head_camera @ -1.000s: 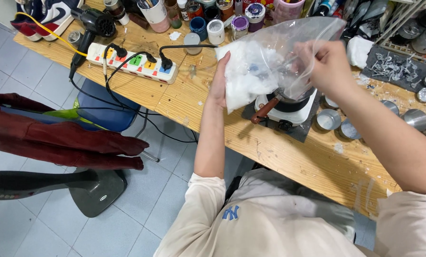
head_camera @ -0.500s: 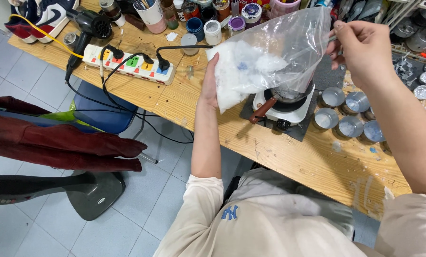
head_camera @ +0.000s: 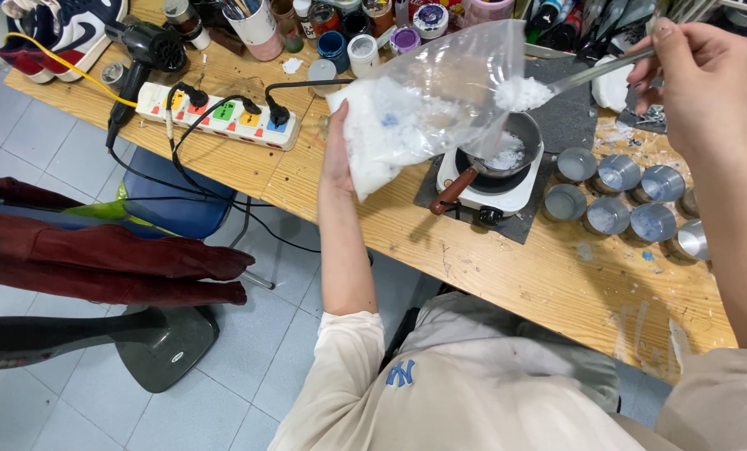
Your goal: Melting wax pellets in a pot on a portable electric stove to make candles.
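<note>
My left hand (head_camera: 337, 149) holds up a clear plastic bag (head_camera: 423, 104) of white flakes by its lower left side, above the wooden table (head_camera: 507, 276). My right hand (head_camera: 697, 79) grips a metal spoon (head_camera: 595, 71) whose bowl, heaped with white flakes (head_camera: 519, 92), sits just outside the bag's mouth. Directly below the spoon is a small dark pot (head_camera: 507, 154) with a wooden handle, holding some white flakes, on a white electric hot plate (head_camera: 482, 190).
Several small metal tins (head_camera: 620, 200) stand right of the hot plate. A white power strip (head_camera: 219, 113) with plugs, a black hair dryer (head_camera: 144, 50) and jars and cups line the back left. A dark red garment (head_camera: 98, 250) lies over a chair at left.
My right hand has drawn the spoon out of the bag with a heap of flakes and lifted it to the right. The pot, earlier hidden behind the bag, now shows flakes inside.
</note>
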